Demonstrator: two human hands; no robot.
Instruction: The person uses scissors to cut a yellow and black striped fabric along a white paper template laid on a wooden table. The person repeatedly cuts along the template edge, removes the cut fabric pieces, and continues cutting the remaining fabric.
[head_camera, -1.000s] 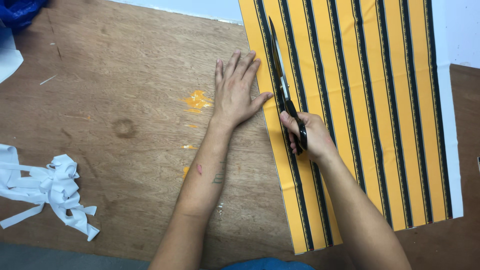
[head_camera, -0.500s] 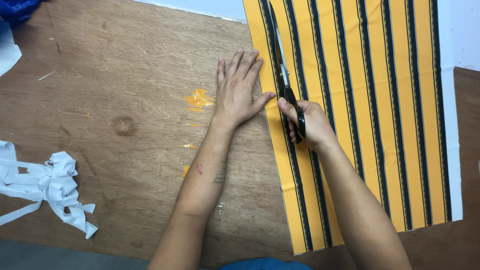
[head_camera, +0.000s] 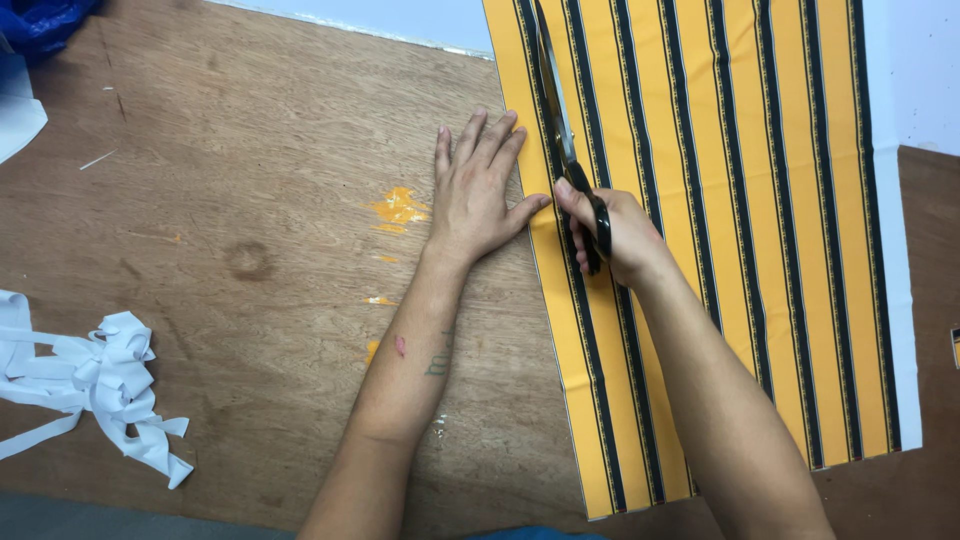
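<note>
The scissors (head_camera: 560, 130) lie along the striped cloth (head_camera: 740, 250), their long dark blades pointing away from me up a black stripe near the cloth's left edge. The blade tips run out of the top of the view, so I cannot tell how far apart the blades stand. My right hand (head_camera: 615, 235) is clamped around the black handles, and my fingers cover most of them. My left hand (head_camera: 480, 190) lies flat and spread, palm down, with the fingertips and thumb on the cloth's left edge and the rest on the bare table (head_camera: 250, 200). The two hands are close, the left thumb just beside the right knuckles.

The cloth is orange-yellow with narrow black stripes running away from me. It is spread flat on the right half of the table; its far end is cut off by the frame. Along its right side a white strip (head_camera: 900, 300) shows.

The table is worn brown wood with orange paint marks (head_camera: 400, 208). At the near left sits a tangle of white ribbon (head_camera: 100, 375), cut off at the edge. Something blue (head_camera: 40, 20) shows in the far left corner, too cropped to make out.
</note>
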